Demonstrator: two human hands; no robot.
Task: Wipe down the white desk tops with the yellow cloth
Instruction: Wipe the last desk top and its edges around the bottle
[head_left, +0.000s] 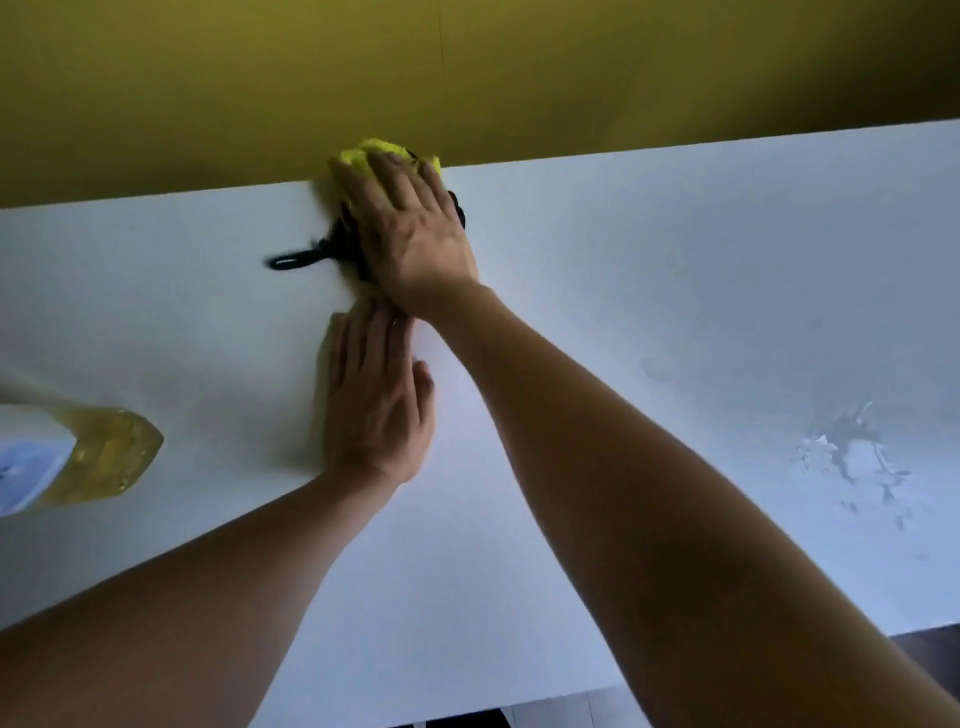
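Note:
The yellow cloth (376, 150), with black trim and a black hanging loop (293, 258), lies at the far edge of the white desk top (649, 291). My right hand (410, 228) presses flat on it with straight fingers, covering most of it. My left hand (371, 395) rests flat on the desk just nearer to me, fingers straight, its fingertips tucked under my right wrist.
A spray bottle with yellow liquid (78, 457) stands at the left edge. A yellow wall (467, 73) rises right behind the desk. A patch of wet droplets or chipped surface (852, 457) marks the desk at right. Dark floor shows beyond the near edge at bottom right.

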